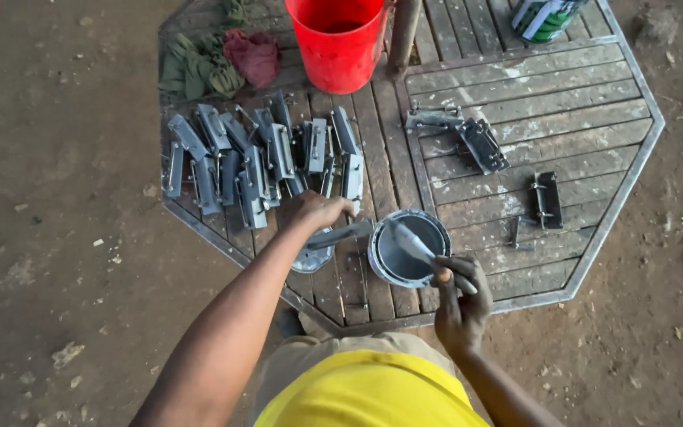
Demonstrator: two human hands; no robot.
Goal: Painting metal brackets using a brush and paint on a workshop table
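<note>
My right hand [458, 286] grips a paintbrush [416, 247] whose grey-coated bristles dip into an open tin of grey paint [406, 247] on the wooden octagonal table [563, 95]. My left hand [319, 209] holds a long grey-painted metal latch piece [340, 235] just left of the tin, above the tin's round lid [312, 255]. A batch of grey-painted metal latches [258, 158] lies in rows right behind my left hand.
A red bucket [336, 39] stands at the table's back, with green and red rags [215, 63] to its left. Unpainted dark latches [468, 134] and another dark latch [547, 199] lie on the right half. A paint can [545, 17] sits at the far right. Dirt floor surrounds the table.
</note>
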